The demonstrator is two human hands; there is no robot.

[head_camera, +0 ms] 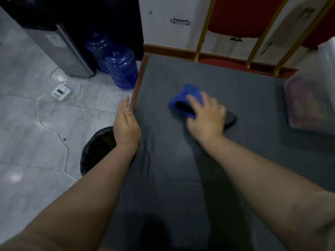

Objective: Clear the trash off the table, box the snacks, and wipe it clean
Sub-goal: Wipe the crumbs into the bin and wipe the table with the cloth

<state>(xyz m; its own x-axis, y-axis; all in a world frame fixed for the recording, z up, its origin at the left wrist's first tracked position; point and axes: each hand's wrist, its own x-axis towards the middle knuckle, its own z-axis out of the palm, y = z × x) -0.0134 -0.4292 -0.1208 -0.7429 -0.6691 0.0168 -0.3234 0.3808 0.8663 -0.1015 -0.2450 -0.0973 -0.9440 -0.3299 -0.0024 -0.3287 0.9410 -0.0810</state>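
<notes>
Grey-covered worktop [208, 160] on pale tiled floor [27, 124]; wall, red chair [237, 17] at far side. Your right hand [206, 113] lies flat on blue cloth [188, 98] mid-worktop, fingers straight, pressing it down; image blurred there. Your left hand [126, 124] at left edge of worktop, fingers straight, grip released, holding nothing. Clear plastic box [311, 98] far right on worktop, contents unclear. Black-lined bin [97, 147] on floor near left. Blue water bottles [121, 67] far left.

Dim, soft indoor light; slight motion blur, perhaps wide-angle bending at edges.
</notes>
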